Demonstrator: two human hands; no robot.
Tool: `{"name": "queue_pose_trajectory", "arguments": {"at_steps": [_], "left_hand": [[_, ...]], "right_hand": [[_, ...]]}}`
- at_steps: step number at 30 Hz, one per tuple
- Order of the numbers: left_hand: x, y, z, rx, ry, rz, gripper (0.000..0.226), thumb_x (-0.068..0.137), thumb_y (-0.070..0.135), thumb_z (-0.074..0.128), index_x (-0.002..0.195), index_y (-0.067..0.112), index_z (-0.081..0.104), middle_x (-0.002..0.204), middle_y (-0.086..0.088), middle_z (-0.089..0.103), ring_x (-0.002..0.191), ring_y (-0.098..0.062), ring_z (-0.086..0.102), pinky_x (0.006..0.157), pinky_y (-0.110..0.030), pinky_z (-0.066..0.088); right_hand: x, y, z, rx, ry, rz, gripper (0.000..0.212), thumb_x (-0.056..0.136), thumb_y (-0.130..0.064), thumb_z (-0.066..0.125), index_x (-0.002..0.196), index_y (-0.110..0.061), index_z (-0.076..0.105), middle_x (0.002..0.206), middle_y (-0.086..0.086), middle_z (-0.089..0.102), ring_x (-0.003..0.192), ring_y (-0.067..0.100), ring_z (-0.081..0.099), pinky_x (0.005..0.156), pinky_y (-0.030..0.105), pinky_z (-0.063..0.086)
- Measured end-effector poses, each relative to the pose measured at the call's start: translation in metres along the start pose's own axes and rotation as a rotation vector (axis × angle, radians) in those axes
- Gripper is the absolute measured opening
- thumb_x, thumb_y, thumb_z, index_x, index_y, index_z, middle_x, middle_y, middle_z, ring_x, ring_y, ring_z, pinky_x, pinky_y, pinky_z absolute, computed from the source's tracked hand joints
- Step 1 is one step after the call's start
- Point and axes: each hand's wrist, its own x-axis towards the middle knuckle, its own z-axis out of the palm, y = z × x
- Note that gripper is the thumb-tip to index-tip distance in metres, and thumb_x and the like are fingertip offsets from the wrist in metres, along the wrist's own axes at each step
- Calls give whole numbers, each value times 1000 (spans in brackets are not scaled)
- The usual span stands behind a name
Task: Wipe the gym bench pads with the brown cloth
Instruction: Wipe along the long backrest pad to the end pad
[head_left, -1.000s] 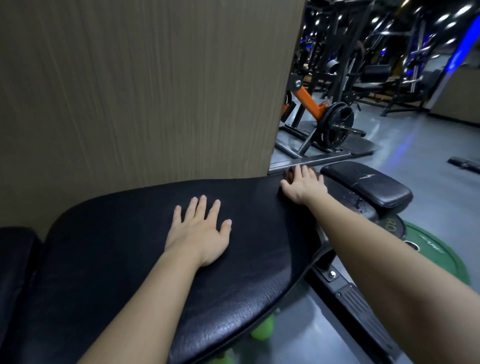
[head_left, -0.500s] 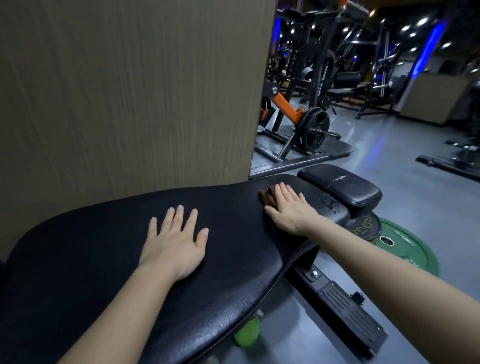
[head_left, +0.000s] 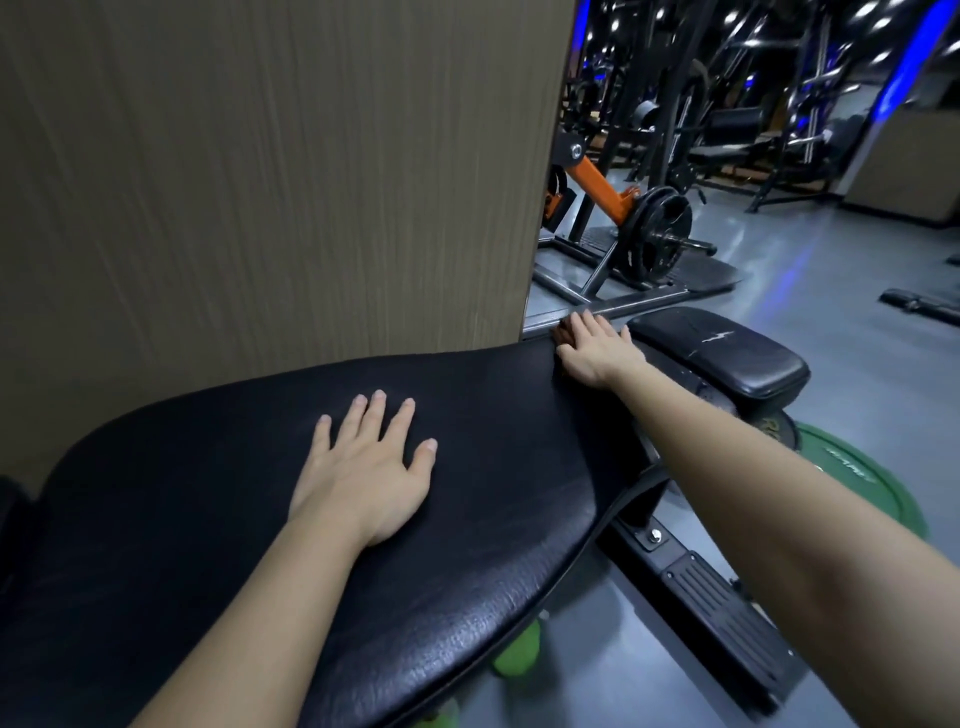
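Dim grey gym floor (head_left: 841, 322) stretches behind a wood-grain panel (head_left: 260, 182), and in front of the panel lies the long black back pad (head_left: 208, 519) of the bench. The person's right hand (head_left: 597, 353) presses the brown cloth (head_left: 562, 332) onto the far corner of that pad. Only a sliver of cloth shows, just past the fingertips on the index-finger side; the rest is hidden beneath the hand. The fingers lie straight and close together, flat on the cloth, with the arm stretched long. To wipe well, the palm should probably bear down evenly and draw the cloth back across the pad in overlapping passes — then move on to the smaller seat pad (head_left: 727, 358), just beyond the little-finger side. The left hand (head_left: 363, 467) rests flat mid-pad, fingers spread, holding nothing — seemingly a brace for the reach.
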Motion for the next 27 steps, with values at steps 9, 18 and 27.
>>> {"name": "queue_pose_trajectory", "arguments": {"at_steps": [9, 18, 27], "left_hand": [[-3, 1, -4, 1, -11, 9, 66, 99, 59, 5, 159, 33, -6, 168, 3, -13, 153, -13, -17, 124, -46, -9], [-3, 2, -2, 25, -18, -6, 65, 99, 59, 4, 159, 34, -6, 168, 4, -13, 153, -12, -17, 124, -45, -10], [0, 1, 1, 48, 8, -12, 66, 98, 60, 5, 159, 35, -5, 168, 6, -12, 153, -10, -15, 124, -43, -7]], "right_hand": [[-134, 39, -3, 37, 41, -245, 69, 97, -46, 31, 158, -25, 5, 166, -5, 2, 151, 10, -4, 123, 41, -1], [-135, 59, 2, 45, 47, -120, 68, 100, -46, 31, 158, -19, 6, 166, 1, 1, 152, 14, -3, 122, 40, -4], [-34, 63, -3, 22, 42, 212, 79, 89, -48, 26, 154, -5, 14, 163, 15, 14, 150, 26, 10, 121, 48, 0]]}}
